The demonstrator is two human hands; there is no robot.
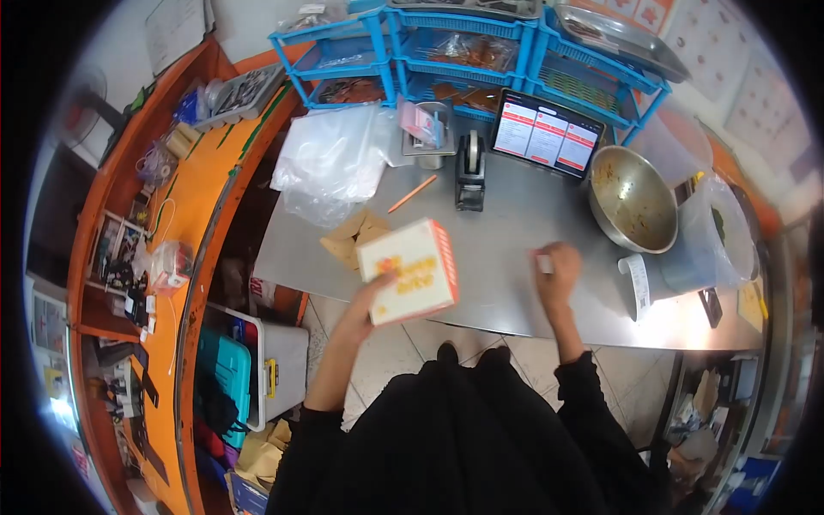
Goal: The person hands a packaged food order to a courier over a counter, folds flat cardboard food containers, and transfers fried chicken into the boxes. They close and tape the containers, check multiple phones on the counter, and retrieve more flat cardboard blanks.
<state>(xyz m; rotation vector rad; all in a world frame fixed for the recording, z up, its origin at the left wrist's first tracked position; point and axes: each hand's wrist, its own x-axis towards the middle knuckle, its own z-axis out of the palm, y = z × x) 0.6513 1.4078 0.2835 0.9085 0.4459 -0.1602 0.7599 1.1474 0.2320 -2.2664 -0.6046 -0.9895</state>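
My left hand (367,307) grips a white food box (403,270) with yellow lettering and an orange-red striped side, held tilted over the front edge of the steel table (506,232). Fingers curled, my right hand (560,273) hovers above the table to the right of the box. A small whitish piece shows at its fingers, too blurred to name. Behind the box lies a folded brown paper piece (350,242). An orange pencil-like stick (412,194) and a black tape dispenser (470,176) are farther back.
Blue basket racks (463,56) line the back, with a tablet (548,133) leaning before them. Clear plastic bags (330,159) lie at left. On the right stand a steel bowl (635,202), a plastic tub (712,232) and a curled paper receipt (633,287).
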